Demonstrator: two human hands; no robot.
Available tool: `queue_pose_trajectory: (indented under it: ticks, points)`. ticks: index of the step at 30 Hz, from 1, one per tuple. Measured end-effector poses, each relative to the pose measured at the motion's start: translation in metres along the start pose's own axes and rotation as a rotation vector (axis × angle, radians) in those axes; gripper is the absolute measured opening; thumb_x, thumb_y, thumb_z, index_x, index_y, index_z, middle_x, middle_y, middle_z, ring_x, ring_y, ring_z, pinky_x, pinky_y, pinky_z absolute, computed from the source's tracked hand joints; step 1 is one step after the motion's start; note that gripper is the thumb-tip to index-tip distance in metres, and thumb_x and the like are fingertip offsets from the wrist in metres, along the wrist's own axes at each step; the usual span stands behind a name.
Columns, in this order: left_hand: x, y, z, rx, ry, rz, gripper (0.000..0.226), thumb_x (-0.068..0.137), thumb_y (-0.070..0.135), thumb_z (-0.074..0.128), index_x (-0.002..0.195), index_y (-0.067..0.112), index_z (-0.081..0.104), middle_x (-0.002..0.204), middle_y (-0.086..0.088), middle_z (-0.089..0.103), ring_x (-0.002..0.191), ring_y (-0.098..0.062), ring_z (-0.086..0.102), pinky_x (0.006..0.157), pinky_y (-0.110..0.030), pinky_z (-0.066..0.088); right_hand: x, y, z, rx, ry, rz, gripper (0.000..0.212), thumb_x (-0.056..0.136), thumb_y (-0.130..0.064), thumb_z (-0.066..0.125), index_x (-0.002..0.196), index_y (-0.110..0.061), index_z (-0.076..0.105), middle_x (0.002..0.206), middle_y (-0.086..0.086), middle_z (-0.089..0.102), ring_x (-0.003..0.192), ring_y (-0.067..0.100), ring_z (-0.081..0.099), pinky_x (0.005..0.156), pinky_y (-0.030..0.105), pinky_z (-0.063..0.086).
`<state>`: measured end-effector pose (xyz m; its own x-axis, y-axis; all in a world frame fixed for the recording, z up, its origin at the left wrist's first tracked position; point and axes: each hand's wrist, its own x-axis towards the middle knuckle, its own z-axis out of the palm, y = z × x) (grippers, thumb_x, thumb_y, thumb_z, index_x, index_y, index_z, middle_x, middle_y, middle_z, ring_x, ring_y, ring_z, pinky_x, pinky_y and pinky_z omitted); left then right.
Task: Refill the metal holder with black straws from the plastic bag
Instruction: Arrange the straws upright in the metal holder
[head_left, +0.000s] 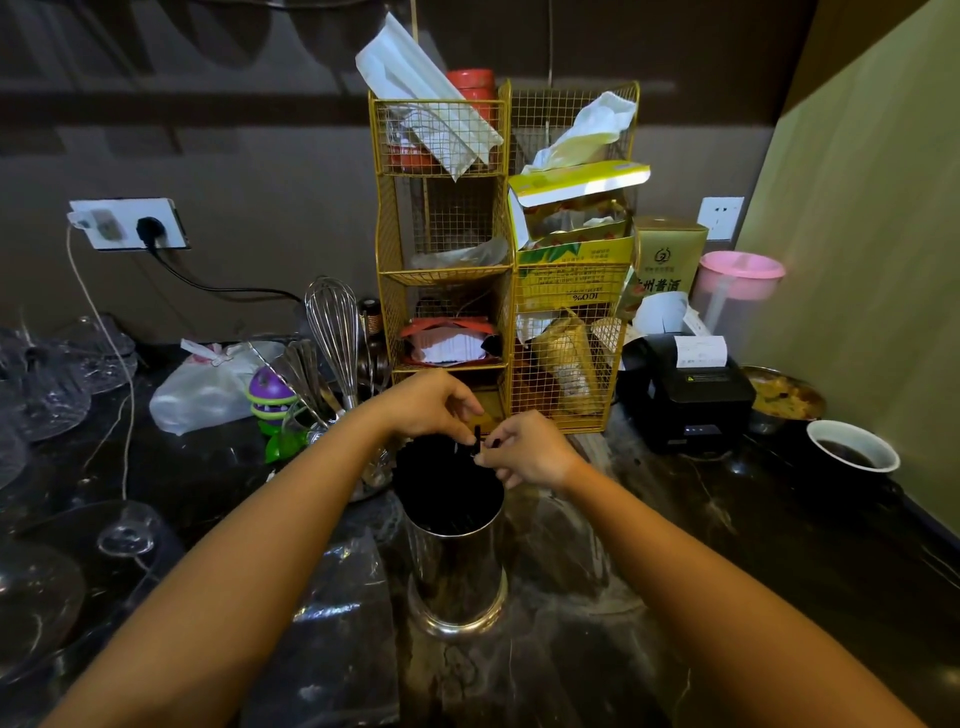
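- I see the left hand (434, 408) with its grip pinched on the tip of one black straw (476, 434), which stands upright.
- The right hand (524, 449) has its grip pinched on the same straw, just beside the left fingers.
- The metal holder (457, 571) stands upright on the dark counter (675, 545), packed with black straws (447, 483) pointing up.
- A clear plastic bag (337, 613) lies just left of the holder.

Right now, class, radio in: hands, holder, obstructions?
Left hand and right hand pinching straws over holder. Holder upright, packed with straws. Empty bag left; nothing blocking.
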<state>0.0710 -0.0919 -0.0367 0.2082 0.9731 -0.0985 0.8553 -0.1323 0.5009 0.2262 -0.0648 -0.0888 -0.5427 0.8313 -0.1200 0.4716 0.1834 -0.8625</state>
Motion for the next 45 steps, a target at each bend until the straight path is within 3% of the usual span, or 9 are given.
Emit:
queue_pose_trajectory:
  ticks: [2,6,12,21,26,31,36,41,45]
  points:
    - [-0.002,-0.002,-0.002,0.006,-0.02,-0.006,0.036,0.069,0.015,0.073,0.103,0.013,0.062,0.102,-0.006,0.063,0.094,-0.017,0.055,0.086,-0.032,0.043,0.0,-0.001,0.003,0.007,-0.004,-0.001,0.006,0.078,-0.009,0.067,0.076,-0.007,0.061,0.058,0.003,0.055,0.033,-0.002,0.052,0.038,0.01,0.045]
    - [-0.005,-0.008,-0.005,0.013,-0.003,-0.013,0.031,0.068,0.012,0.073,0.098,0.013,0.064,0.1,-0.003,0.063,0.093,-0.016,0.056,0.085,-0.032,0.045,0.0,-0.002,0.007,0.026,0.022,-0.026,0.021,0.078,-0.005,0.065,0.064,-0.016,0.055,0.058,0.003,0.055,0.034,-0.002,0.053,0.037,0.009,0.043]
    - [-0.007,-0.009,-0.001,0.008,0.065,0.013,0.021,0.069,0.011,0.073,0.089,0.01,0.067,0.084,0.002,0.061,0.079,-0.01,0.055,0.073,-0.023,0.042,0.002,-0.006,0.013,0.051,0.035,-0.044,0.011,0.078,-0.002,0.064,0.073,-0.009,0.057,0.059,0.003,0.055,0.053,0.009,0.057,0.042,0.011,0.049]
    - [-0.006,-0.006,0.004,0.002,0.122,0.07,0.014,0.068,0.013,0.073,0.081,0.01,0.068,0.078,0.0,0.063,0.073,-0.009,0.055,0.068,-0.021,0.043,0.002,-0.01,0.017,0.072,0.045,-0.05,0.015,0.076,-0.006,0.068,0.072,-0.013,0.055,0.059,0.003,0.058,0.037,-0.001,0.057,0.042,0.01,0.048]
    - [-0.007,-0.001,0.004,-0.016,0.135,0.098,0.012,0.069,0.012,0.072,0.08,0.009,0.069,0.077,-0.002,0.063,0.075,-0.013,0.057,0.074,-0.03,0.045,-0.002,-0.014,0.012,0.064,0.061,-0.068,0.019,0.079,-0.006,0.065,0.066,-0.015,0.055,0.057,0.004,0.056,0.04,0.003,0.057,0.045,0.011,0.051]
    - [-0.009,0.008,-0.002,-0.073,0.152,0.132,0.007,0.072,0.013,0.07,0.079,0.011,0.068,0.069,0.007,0.06,0.066,-0.004,0.053,0.066,-0.017,0.042,-0.009,-0.024,-0.001,0.031,0.077,-0.12,0.02,0.08,-0.006,0.064,0.064,-0.015,0.057,0.056,0.004,0.057,0.037,-0.001,0.056,0.045,0.01,0.05]
    - [-0.014,0.021,-0.013,-0.145,0.205,0.181,0.005,0.075,0.013,0.067,0.079,0.012,0.066,0.067,0.006,0.056,0.067,-0.009,0.053,0.071,-0.026,0.043,-0.02,-0.041,-0.018,-0.034,0.101,-0.165,0.008,0.081,-0.01,0.063,0.075,-0.005,0.062,0.055,0.005,0.058,0.036,-0.001,0.055,0.048,0.016,0.05]
    - [-0.024,0.039,-0.022,-0.337,0.329,0.265,0.005,0.08,0.015,0.061,0.078,0.019,0.061,0.072,0.009,0.055,0.064,0.005,0.053,0.06,-0.004,0.041,-0.038,-0.073,-0.048,-0.024,0.194,-0.227,0.014,0.08,-0.009,0.064,0.088,0.002,0.063,0.059,0.006,0.061,0.045,0.002,0.059,0.05,0.014,0.052]
    - [-0.032,0.049,-0.022,-0.496,0.48,0.289,0.013,0.081,0.015,0.059,0.072,0.024,0.059,0.072,0.001,0.055,0.058,0.003,0.052,0.055,-0.005,0.043,-0.056,-0.091,-0.077,0.046,0.338,-0.351,0.005,0.081,-0.01,0.062,0.083,-0.006,0.064,0.064,0.007,0.064,0.052,0.007,0.062,0.053,0.014,0.054]
